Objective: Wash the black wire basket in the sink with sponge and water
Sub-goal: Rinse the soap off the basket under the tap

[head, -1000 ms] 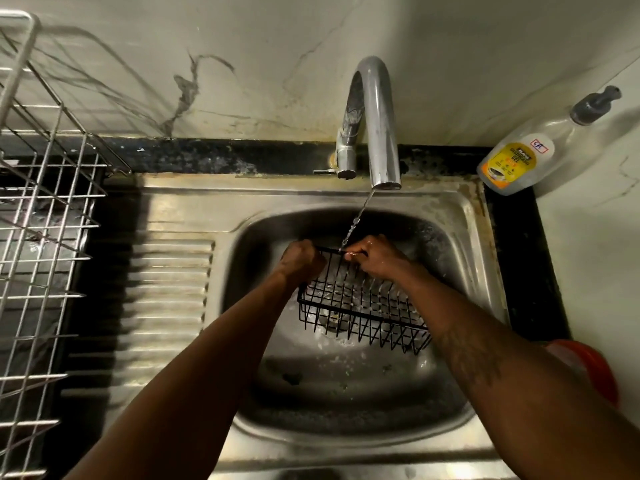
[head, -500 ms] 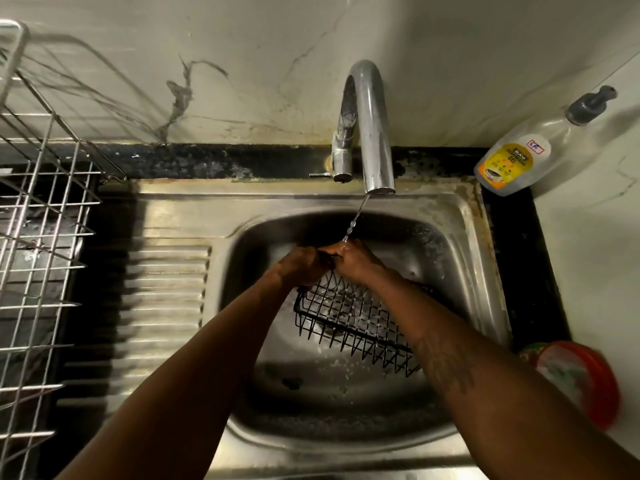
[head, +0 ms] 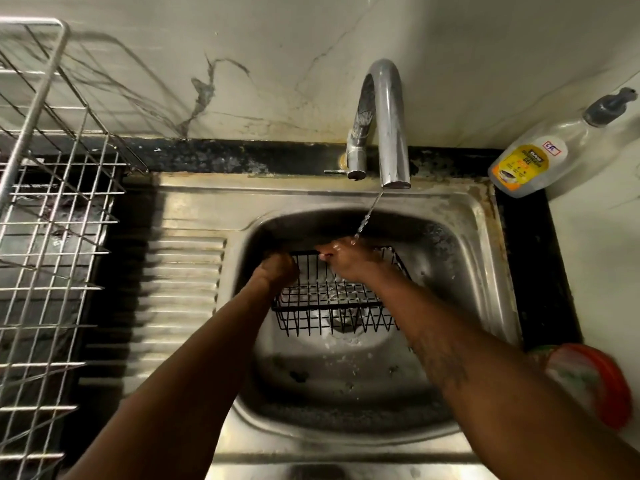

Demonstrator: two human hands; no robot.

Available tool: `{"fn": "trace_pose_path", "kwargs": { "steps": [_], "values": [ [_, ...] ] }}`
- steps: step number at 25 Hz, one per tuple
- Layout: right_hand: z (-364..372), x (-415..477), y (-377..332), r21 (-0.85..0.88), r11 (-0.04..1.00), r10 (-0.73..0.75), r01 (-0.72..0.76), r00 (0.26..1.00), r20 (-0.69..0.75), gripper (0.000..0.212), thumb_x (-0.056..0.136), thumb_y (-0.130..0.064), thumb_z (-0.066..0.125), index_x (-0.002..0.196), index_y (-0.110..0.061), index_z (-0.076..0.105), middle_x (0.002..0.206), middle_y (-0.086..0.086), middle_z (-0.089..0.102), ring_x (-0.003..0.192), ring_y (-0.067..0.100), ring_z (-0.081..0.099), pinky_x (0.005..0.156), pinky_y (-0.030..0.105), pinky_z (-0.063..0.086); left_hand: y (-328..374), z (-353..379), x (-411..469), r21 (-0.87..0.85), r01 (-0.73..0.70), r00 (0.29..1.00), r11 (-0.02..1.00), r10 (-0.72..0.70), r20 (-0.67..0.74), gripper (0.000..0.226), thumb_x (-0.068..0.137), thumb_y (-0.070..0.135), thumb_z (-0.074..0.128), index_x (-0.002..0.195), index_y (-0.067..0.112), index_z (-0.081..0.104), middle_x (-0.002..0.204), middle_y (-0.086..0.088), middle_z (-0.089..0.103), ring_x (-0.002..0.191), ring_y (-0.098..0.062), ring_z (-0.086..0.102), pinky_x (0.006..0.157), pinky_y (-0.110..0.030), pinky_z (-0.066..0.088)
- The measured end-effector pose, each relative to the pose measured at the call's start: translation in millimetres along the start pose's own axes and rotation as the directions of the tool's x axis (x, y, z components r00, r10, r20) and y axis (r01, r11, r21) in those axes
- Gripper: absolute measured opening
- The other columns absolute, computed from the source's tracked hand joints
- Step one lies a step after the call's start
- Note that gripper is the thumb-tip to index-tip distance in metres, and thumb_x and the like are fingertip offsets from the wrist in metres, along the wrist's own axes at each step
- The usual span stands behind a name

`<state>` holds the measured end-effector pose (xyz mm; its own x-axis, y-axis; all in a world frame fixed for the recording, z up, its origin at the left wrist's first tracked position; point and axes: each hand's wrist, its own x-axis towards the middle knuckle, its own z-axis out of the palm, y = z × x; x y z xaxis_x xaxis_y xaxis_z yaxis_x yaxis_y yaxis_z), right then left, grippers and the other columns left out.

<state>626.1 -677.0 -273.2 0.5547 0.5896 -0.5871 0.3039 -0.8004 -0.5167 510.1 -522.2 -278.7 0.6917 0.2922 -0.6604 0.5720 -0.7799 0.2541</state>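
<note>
Basket look: the black wire basket [head: 329, 306] is shallow and rectangular. It has thin upright bars along its sides and a grid floor, and the steel below shows through the wires.
Basket place: it sits inside the bowl of the sink [head: 485, 237], over the drain [head: 343, 329], with its far rim beneath the tap [head: 388, 116]. Whether it rests on the bottom cannot be told.
Left hand: the left hand [head: 277, 271] has its fingers curled tight round the left end of the basket's far rim.
Right hand: the right hand [head: 349, 263] has its fingers bent over the middle of the far rim and grips the wire.
Water: a thin stream [head: 367, 216] falls slanting from the spout onto the right hand.
Count of task things: one basket, one sink, one tap, one stream and two hands.
Count of other things: one clear pump bottle [head: 533, 161] with a yellow label leans at the back right corner. One steel wire rack [head: 52, 220] stands at the left. One red-lidded tub [head: 595, 386] sits on the black surface [head: 540, 271] at the right.
</note>
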Motion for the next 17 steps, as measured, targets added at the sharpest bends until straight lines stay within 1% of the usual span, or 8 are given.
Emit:
{"fn": "trace_pose_path", "kwargs": {
  "steps": [3, 7, 8, 9, 11, 12, 14, 17],
  "values": [
    [12.8, 3.1, -1.2, 0.034, 0.999, 0.005, -0.006, 1.0, 0.024, 0.025, 0.102, -0.026, 0.053, 0.122, -0.032, 0.066, 0.111, -0.002, 0.065, 0.089, 0.015, 0.063, 0.083, 0.037, 0.056, -2.3, 12.0, -3.8, 0.251, 0.054, 0.995, 0.966, -0.031, -0.093, 0.026, 0.102, 0.0, 0.043, 0.115, 0.002, 0.065, 0.117, -0.013, 0.065, 0.106, -0.03, 0.064, 0.083, -0.038, 0.055],
    [-30.2, -0.7, 57.4, -0.149, 0.984, 0.101, -0.094, 0.994, 0.043, 0.022, 0.1, -0.032, 0.058, 0.119, -0.03, 0.07, 0.109, -0.001, 0.066, 0.089, 0.016, 0.064, 0.084, 0.038, 0.056, 2.7, 5.8, -13.5, 0.367, 0.002, 0.998, 0.93, 0.023, -0.064, 0.02, 0.102, 0.003, 0.047, 0.116, 0.001, 0.061, 0.12, -0.012, 0.064, 0.11, -0.025, 0.064, 0.089, -0.036, 0.055],
    [-43.9, -0.3, 69.2, -0.181, 0.978, 0.115, -0.107, 0.993, 0.038, 0.023, 0.099, -0.027, 0.061, 0.12, -0.027, 0.071, 0.115, 0.0, 0.067, 0.092, 0.018, 0.065, 0.089, 0.039, 0.056, 2.7, 6.5, -13.5, 0.32, -0.014, 1.0, 0.947, 0.015, -0.001, 0.02, 0.103, 0.003, 0.047, 0.117, 0.0, 0.061, 0.121, -0.012, 0.064, 0.108, -0.024, 0.065, 0.087, -0.032, 0.055],
    [-52.7, 1.0, 75.6, -0.205, 0.972, 0.119, -0.113, 0.993, 0.018, 0.023, 0.098, -0.022, 0.063, 0.119, -0.024, 0.072, 0.118, 0.001, 0.068, 0.095, 0.018, 0.065, 0.093, 0.039, 0.054, 7.3, 5.8, -12.7, 0.17, 0.094, 0.995, 0.981, -0.09, -0.03, 0.021, 0.103, 0.005, 0.047, 0.118, 0.0, 0.061, 0.122, -0.012, 0.064, 0.104, -0.021, 0.065, 0.081, -0.023, 0.055],
    [-55.5, 2.4, 70.8, -0.197, 0.972, 0.126, -0.131, 0.991, -0.037, 0.019, 0.096, -0.025, 0.067, 0.115, -0.021, 0.071, 0.119, 0.002, 0.063, 0.099, 0.018, 0.06, 0.097, 0.04, 0.05, 15.8, 0.0, -2.9, -0.255, 0.289, 0.956, 0.923, -0.291, 0.03, 0.028, 0.104, 0.012, 0.046, 0.125, 0.001, 0.06, 0.123, -0.012, 0.063, 0.084, -0.012, 0.057, 0.059, -0.006, 0.049],
    [-50.7, 2.7, 66.2, -0.171, 0.972, 0.15, -0.16, 0.986, -0.069, 0.017, 0.095, -0.027, 0.068, 0.111, -0.021, 0.068, 0.117, 0.002, 0.057, 0.1, 0.019, 0.056, 0.098, 0.04, 0.048, 16.2, -5.6, -2.1, -0.186, 0.309, 0.951, 0.933, -0.297, 0.091, 0.03, 0.104, 0.015, 0.045, 0.127, 0.002, 0.059, 0.118, -0.011, 0.063, 0.078, -0.01, 0.052, 0.059, -0.006, 0.048],
    [-35.0, 2.2, 59.4, -0.138, 0.97, 0.186, -0.201, 0.976, -0.113, 0.01, 0.096, -0.026, 0.068, 0.1, -0.021, 0.061, 0.114, 0.003, 0.051, 0.1, 0.02, 0.055, 0.097, 0.042, 0.047, 13.6, -6.8, 1.6, 0.124, 0.155, 0.979, 0.98, -0.17, 0.114, 0.03, 0.105, 0.017, 0.044, 0.125, 0.004, 0.062, 0.108, -0.008, 0.06, 0.086, -0.013, 0.056, 0.081, -0.016, 0.052],
    [-18.7, 9.3, 56.4, -0.134, 0.977, 0.156, -0.168, 0.983, -0.094, 0.005, 0.099, -0.028, 0.061, 0.098, -0.023, 0.061, 0.107, 0.001, 0.056, 0.094, 0.018, 0.057, 0.093, 0.043, 0.049, 19.3, -5.2, 1.5, 0.224, -0.015, 0.974, 0.975, -0.036, 0.224, 0.032, 0.103, 0.023, 0.047, 0.125, 0.005, 0.063, 0.127, -0.008, 0.062, 0.116, -0.024, 0.06, 0.1, -0.032, 0.048]
  ]
}}
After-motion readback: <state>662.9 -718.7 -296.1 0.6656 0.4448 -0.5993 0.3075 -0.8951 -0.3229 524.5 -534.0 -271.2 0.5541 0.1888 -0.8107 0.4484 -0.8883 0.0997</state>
